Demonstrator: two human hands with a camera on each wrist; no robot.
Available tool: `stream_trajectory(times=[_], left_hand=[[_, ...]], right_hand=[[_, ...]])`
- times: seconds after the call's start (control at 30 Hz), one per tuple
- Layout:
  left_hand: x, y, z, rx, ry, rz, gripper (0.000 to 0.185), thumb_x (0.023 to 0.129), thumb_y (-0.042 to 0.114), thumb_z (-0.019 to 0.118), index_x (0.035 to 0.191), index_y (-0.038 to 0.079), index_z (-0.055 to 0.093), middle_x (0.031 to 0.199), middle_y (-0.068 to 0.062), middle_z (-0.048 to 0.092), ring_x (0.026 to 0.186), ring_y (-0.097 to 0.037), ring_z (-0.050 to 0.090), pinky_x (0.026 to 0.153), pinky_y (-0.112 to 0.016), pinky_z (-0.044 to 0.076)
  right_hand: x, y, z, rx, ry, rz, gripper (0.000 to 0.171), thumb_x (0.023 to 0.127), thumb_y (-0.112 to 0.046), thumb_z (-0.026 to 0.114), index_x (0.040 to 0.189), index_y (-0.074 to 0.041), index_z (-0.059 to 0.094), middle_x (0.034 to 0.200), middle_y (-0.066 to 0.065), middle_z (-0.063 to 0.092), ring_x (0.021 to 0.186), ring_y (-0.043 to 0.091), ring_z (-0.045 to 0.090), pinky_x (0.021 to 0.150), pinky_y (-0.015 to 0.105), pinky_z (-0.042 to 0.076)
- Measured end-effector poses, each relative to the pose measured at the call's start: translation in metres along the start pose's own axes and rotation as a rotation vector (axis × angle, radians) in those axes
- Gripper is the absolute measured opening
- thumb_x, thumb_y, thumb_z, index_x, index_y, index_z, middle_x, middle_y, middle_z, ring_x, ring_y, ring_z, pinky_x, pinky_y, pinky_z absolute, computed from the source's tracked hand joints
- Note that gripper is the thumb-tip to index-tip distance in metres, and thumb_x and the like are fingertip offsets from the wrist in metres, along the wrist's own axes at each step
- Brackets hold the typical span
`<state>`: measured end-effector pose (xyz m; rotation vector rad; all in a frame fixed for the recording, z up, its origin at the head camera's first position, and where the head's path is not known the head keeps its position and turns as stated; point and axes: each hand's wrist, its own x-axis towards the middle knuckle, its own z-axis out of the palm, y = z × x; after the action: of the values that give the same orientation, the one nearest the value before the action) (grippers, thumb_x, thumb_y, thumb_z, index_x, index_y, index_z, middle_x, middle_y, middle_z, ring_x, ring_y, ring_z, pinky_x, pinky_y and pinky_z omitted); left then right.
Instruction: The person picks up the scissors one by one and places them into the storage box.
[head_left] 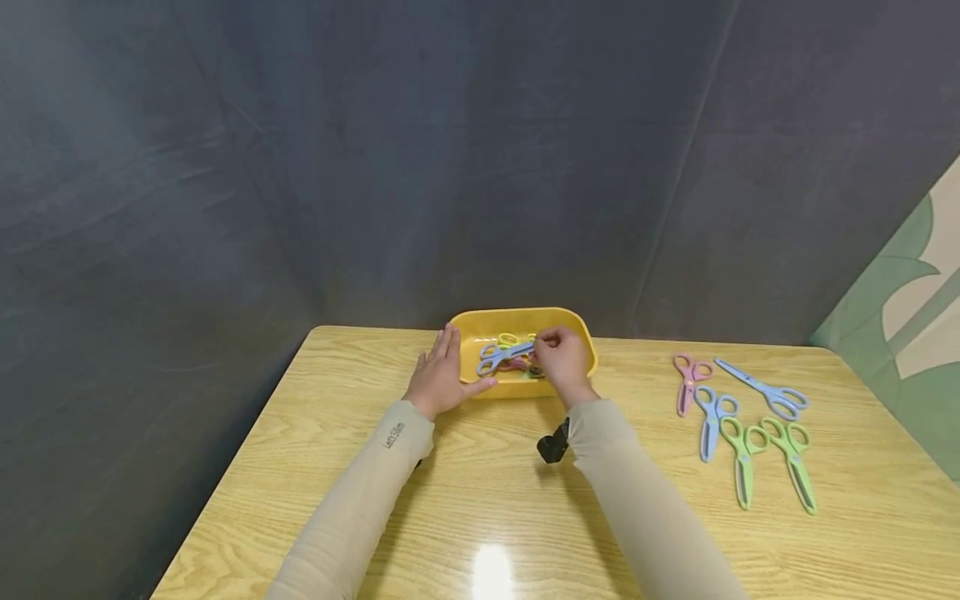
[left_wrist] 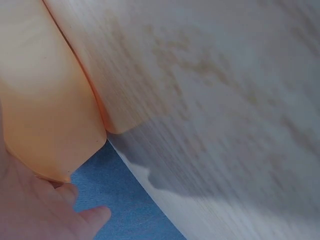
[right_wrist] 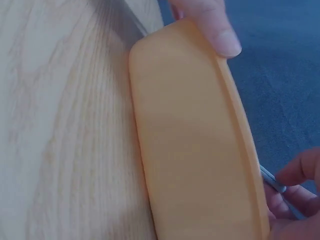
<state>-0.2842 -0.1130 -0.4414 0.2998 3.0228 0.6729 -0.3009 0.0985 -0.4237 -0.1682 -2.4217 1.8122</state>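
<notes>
Right hand (head_left: 562,360) pinches blade end of blue plastic-handled scissors (head_left: 501,357), handles lying toward left, inside glossy yellow rounded plastic tub (head_left: 517,320) at desk's far edge. Left hand (head_left: 441,375) flat, fingers straight against tub's left wall. Five more plastic-handled scissors (head_left: 738,421) lie near light wood-grain desk's (head_left: 480,508) right edge.

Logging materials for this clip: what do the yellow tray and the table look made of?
Yellow tray: probably moulded plastic, matte, with rounded corners and one even colour. Table: wood or wood-look laminate, light grain with a glossy glare spot; which one cannot be told.
</notes>
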Motion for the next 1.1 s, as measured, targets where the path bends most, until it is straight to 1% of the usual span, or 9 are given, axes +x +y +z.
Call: stream_trajectory(times=[0.07,0.13,0.23,0.3,0.47,0.67,0.77,0.93,1.1], left_hand=[[0.0,0.0,0.0,0.005,0.001,0.0,0.118,0.086,0.072,0.064,0.162,0.0,0.009,0.17,-0.015,0.004,0.156,-0.027,0.007,0.121,-0.059,0.016],[0.0,0.0,0.0,0.009,-0.002,0.002,0.119,0.086,0.073,0.063,0.162,0.0,0.008,0.17,-0.015,0.004,0.156,-0.027,0.006,0.121,-0.058,0.016],[0.001,-0.001,0.001,-0.003,-0.005,0.006,0.118,0.086,0.073,0.063,0.162,0.001,0.007,0.17,-0.014,0.002,0.156,-0.026,0.005,0.121,-0.058,0.015],[0.001,-0.001,0.001,-0.013,-0.004,0.008,0.117,0.087,0.071,0.064,0.162,0.001,0.007,0.17,-0.014,0.001,0.156,-0.026,0.004,0.121,-0.058,0.015],[0.001,-0.002,0.001,-0.02,-0.006,0.007,0.116,0.087,0.07,0.064,0.162,0.001,0.007,0.17,-0.014,0.001,0.156,-0.027,0.004,0.121,-0.059,0.015],[0.001,-0.001,0.0,-0.017,0.004,0.016,0.116,0.087,0.07,0.064,0.162,0.0,0.009,0.17,-0.016,0.003,0.156,-0.028,0.006,0.12,-0.06,0.017],[0.0,-0.001,-0.001,-0.018,-0.004,0.013,0.116,0.088,0.07,0.063,0.162,0.0,0.007,0.17,-0.015,0.001,0.156,-0.027,0.004,0.121,-0.059,0.016],[-0.001,-0.001,-0.001,-0.022,-0.021,0.004,0.117,0.087,0.072,0.061,0.162,0.003,0.004,0.17,-0.013,-0.001,0.156,-0.025,0.002,0.121,-0.058,0.014],[-0.001,-0.002,0.001,-0.028,-0.01,0.01,0.117,0.087,0.071,0.063,0.162,0.002,0.006,0.17,-0.015,0.001,0.156,-0.026,0.003,0.121,-0.06,0.015]], right_hand=[[0.0,-0.001,0.0,-0.044,-0.018,-0.013,0.017,0.097,-0.003,0.056,0.109,0.007,0.064,0.089,0.015,0.061,0.087,0.036,0.072,0.074,0.04,0.061],[0.0,-0.001,0.001,-0.091,-0.025,-0.028,0.017,0.095,-0.002,0.058,0.108,0.007,0.065,0.09,0.015,0.06,0.084,0.032,0.072,0.068,0.032,0.059],[-0.001,-0.001,0.001,-0.162,-0.032,-0.066,0.02,0.091,-0.001,0.062,0.109,0.007,0.067,0.092,0.016,0.062,0.077,0.028,0.071,0.059,0.024,0.053],[-0.001,-0.001,0.002,-0.212,-0.032,-0.094,0.021,0.09,-0.002,0.066,0.108,0.006,0.069,0.093,0.017,0.064,0.073,0.024,0.067,0.057,0.022,0.049],[0.0,0.001,0.004,-0.321,-0.04,-0.167,0.017,0.087,-0.003,0.072,0.102,0.005,0.072,0.09,0.017,0.067,0.075,0.023,0.059,0.062,0.026,0.047],[0.0,0.005,0.008,-0.375,-0.038,-0.251,0.013,0.084,-0.001,0.074,0.095,0.007,0.073,0.085,0.017,0.069,0.078,0.029,0.063,0.07,0.036,0.052],[0.0,0.006,0.01,-0.396,-0.041,-0.259,0.013,0.084,-0.002,0.076,0.094,0.007,0.073,0.085,0.017,0.069,0.079,0.029,0.063,0.073,0.039,0.053],[-0.002,0.005,0.011,-0.441,-0.06,-0.239,0.012,0.086,-0.003,0.077,0.094,0.005,0.072,0.086,0.016,0.069,0.079,0.028,0.062,0.074,0.041,0.052],[-0.003,0.003,0.012,-0.489,-0.063,-0.246,0.009,0.086,-0.002,0.076,0.091,0.005,0.072,0.086,0.015,0.07,0.078,0.028,0.062,0.073,0.041,0.052]])
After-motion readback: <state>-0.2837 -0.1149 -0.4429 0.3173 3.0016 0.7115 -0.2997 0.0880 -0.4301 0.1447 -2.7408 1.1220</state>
